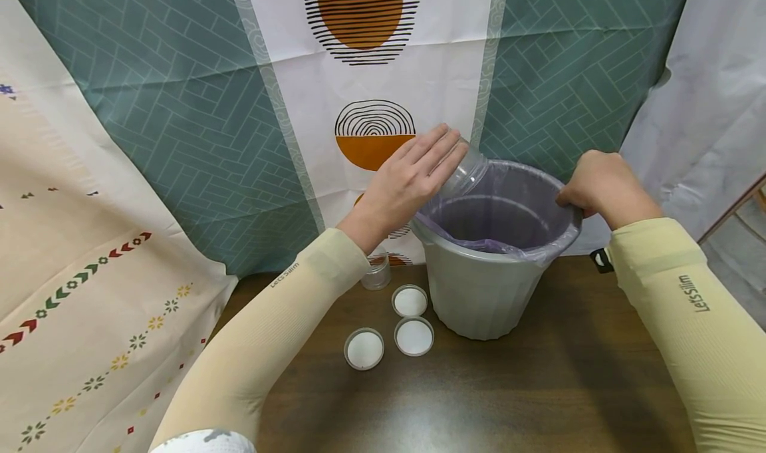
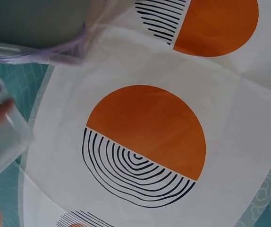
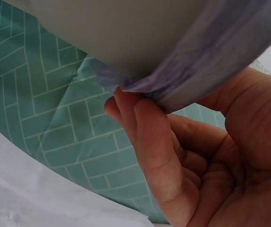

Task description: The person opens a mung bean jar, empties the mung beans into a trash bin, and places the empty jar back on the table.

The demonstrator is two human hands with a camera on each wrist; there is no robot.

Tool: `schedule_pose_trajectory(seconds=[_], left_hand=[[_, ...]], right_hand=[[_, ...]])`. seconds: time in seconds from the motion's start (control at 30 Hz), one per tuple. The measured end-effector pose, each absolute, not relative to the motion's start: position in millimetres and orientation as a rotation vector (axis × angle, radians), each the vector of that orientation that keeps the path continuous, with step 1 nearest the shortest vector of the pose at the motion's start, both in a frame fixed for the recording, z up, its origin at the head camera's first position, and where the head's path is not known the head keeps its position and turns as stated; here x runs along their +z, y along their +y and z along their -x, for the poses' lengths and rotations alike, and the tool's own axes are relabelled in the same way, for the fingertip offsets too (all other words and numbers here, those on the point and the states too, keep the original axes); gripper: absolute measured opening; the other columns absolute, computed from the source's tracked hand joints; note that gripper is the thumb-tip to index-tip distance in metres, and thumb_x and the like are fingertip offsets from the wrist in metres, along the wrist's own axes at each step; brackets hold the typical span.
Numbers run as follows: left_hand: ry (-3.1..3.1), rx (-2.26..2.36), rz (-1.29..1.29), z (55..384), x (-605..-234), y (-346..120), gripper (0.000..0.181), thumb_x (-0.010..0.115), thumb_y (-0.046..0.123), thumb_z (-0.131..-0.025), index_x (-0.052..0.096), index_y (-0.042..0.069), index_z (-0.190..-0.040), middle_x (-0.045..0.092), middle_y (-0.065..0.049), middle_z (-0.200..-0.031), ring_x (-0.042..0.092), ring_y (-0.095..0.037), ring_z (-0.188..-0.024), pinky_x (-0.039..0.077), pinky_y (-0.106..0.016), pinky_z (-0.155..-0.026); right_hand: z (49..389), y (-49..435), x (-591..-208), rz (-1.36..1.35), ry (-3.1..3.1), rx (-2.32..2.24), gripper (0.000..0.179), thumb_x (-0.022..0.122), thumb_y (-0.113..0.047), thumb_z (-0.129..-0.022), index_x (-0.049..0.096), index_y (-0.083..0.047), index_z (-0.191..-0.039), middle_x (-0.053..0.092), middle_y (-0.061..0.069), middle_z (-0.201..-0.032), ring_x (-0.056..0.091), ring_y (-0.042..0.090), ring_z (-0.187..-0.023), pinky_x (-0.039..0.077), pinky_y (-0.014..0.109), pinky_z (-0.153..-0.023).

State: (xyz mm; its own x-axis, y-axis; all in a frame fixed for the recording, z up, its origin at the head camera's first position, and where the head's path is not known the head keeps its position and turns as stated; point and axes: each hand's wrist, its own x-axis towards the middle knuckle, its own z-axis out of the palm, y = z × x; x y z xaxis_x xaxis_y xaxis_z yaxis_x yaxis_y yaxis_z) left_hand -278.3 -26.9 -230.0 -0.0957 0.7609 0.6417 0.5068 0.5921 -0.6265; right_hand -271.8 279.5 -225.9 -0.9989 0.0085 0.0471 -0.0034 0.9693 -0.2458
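A clear plastic jar (image 1: 470,172) is gripped in my left hand (image 1: 409,173), tilted with its mouth toward the inside of a grey bin (image 1: 481,293). At the left edge of the left wrist view the jar (image 2: 5,142) is blurred and only partly seen. No contents can be made out in it. A thin purple liner bag (image 1: 497,245) is folded over the bin's rim. My right hand (image 1: 607,185) pinches that rim at the right side, liner included; in the right wrist view its fingers (image 3: 154,146) curl against the liner's edge.
Three round lids lie left of the bin: one lid (image 1: 409,301) at the back, another lid (image 1: 414,336) touching it, a third lid (image 1: 364,349) apart. Behind my left forearm stands a second clear jar (image 1: 376,277). Patterned cloth (image 1: 269,140) hangs behind the brown table (image 1: 467,400).
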Motion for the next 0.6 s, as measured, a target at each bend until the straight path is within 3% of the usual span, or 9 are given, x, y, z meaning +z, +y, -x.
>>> schedule_pose_trajectory(seconds=[0.4,0.6], left_hand=[[-1.75,0.269,1.043,278.6,-231.7,-26.1,0.041,0.036,0.001,-0.098,0.046,0.009,-0.138,0.048,-0.009,-0.142,0.038,-0.024,-0.136,0.037,-0.032,-0.109],[-1.719,0.244,1.024,281.0,-232.8,-24.4,0.04,0.037,0.001,-0.098,0.049,0.007,-0.135,0.051,-0.01,-0.139,0.041,-0.025,-0.134,0.034,-0.032,-0.111]], right_hand=[[272.4,280.1,-226.0,0.002,-3.065,0.366,0.027,0.069,-0.027,-0.069,0.064,-0.002,-0.061,0.063,0.007,-0.053,0.061,0.026,-0.059,0.048,0.04,-0.061],[273.3,280.9,-226.3,0.006,-3.071,0.364,0.027,0.069,-0.026,-0.07,0.064,-0.001,-0.062,0.063,0.007,-0.054,0.061,0.025,-0.058,0.048,0.039,-0.06]])
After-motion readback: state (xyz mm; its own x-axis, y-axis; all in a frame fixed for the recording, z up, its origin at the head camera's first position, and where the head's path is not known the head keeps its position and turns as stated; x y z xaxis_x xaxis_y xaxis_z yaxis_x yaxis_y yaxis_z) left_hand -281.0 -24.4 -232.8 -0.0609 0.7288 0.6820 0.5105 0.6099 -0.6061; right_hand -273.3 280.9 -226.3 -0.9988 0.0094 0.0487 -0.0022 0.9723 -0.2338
